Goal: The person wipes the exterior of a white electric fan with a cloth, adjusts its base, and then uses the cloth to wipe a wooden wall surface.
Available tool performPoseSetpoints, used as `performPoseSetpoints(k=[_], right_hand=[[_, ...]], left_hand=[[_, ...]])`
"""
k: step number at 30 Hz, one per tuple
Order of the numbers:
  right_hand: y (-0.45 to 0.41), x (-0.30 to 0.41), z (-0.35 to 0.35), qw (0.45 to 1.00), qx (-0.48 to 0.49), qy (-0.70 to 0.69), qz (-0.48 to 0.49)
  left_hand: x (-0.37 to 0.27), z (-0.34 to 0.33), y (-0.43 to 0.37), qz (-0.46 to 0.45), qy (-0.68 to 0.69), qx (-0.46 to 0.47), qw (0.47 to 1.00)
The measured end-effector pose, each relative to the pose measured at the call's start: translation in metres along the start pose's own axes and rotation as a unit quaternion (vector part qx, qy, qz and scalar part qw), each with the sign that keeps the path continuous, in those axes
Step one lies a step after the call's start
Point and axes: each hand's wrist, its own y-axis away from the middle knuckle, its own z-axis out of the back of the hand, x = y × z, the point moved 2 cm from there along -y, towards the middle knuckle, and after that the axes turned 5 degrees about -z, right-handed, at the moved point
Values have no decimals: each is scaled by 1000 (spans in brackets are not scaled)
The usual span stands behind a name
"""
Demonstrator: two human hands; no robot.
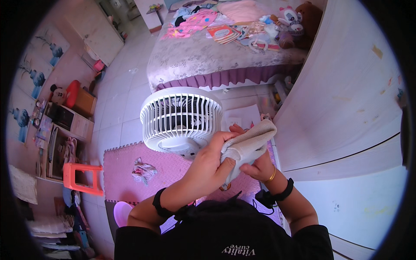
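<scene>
A folded pale beige cloth [248, 144] is between my two hands, in front of my chest. My left hand [213, 159] grips its near left side, with the thumb lying across the fabric. My right hand [261, 167] holds the cloth from the right and underneath, and some of its fingers are hidden behind the folds. Just beyond my left hand stands a white fan [182, 120], its slatted grille upright and its rounded housing towards me. My left forearm is close to the fan's lower edge.
Pink foam mats [122, 162] cover the floor, with a crumpled cloth [144, 170] on them. To the left are an orange plastic stool [83, 178] and a pink basin [122, 213]. A bed [185, 61] stands ahead, and a white wardrobe [331, 130] rises close on the right.
</scene>
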Motion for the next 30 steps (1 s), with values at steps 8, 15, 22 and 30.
performPoseSetpoints(k=[8,15,22,30], right_hand=[[7,-12,9,996,-71,-53,-13],[-4,-31,31,965,-216,97,-111],[-30,-36,24,948,-257,153,-113],[-55,-23,23,928,-296,191,-122]], left_hand=[[19,-4,8,32,-75,45,996],[56,22,47,114,-264,153,945],[132,63,95,220,-375,189,880],[162,65,93,215,-258,-76,939]])
